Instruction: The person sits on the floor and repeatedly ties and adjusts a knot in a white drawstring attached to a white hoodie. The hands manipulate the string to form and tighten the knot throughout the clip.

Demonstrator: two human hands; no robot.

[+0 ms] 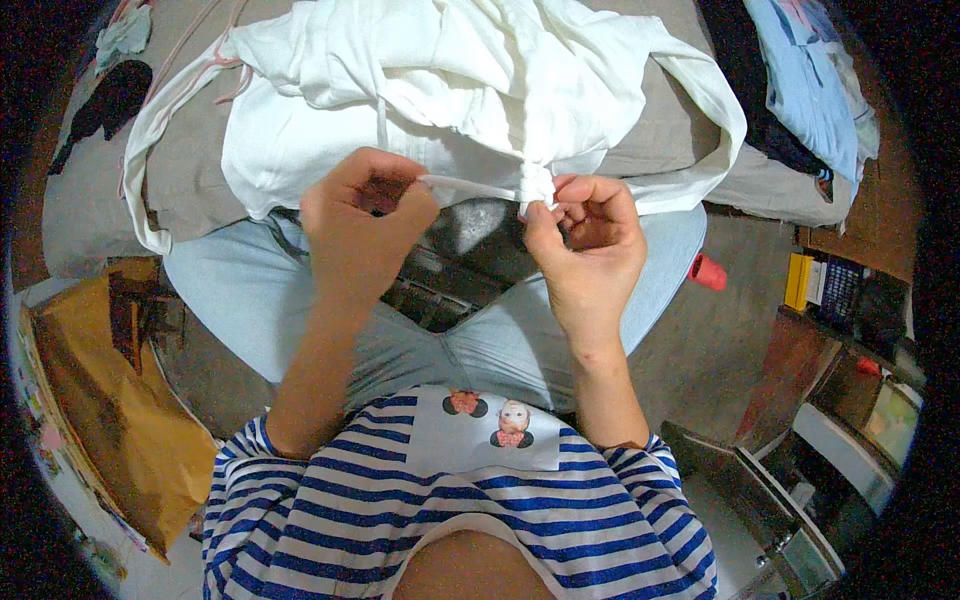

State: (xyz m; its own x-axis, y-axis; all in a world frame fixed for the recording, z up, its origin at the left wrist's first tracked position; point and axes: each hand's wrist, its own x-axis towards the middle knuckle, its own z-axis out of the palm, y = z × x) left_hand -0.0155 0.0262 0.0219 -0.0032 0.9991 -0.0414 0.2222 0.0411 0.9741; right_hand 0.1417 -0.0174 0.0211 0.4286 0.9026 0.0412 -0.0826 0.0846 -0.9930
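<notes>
A white cloth garment (310,140) lies in loose folds before me, on a grey-brown surface and partly over my knees. From it a thick, twisted or braided white bunch (536,182) comes down toward me. My right hand (598,245) is closed on the lower end of this bunch, pinching it between thumb and fingers. A thin white strip (470,187) runs taut from the bunch to my left hand (365,225), whose fingertips are closed on its other end. Whether the strip is a cord or a flat tape I cannot tell.
Long white straps (145,170) loop out to both sides. Light blue clothing (810,80) and dark cloth lie at the far right, a black cloth (105,95) at the far left. A red cup-like thing (708,272) is on the floor by my right knee; brown paper (120,400) stands left.
</notes>
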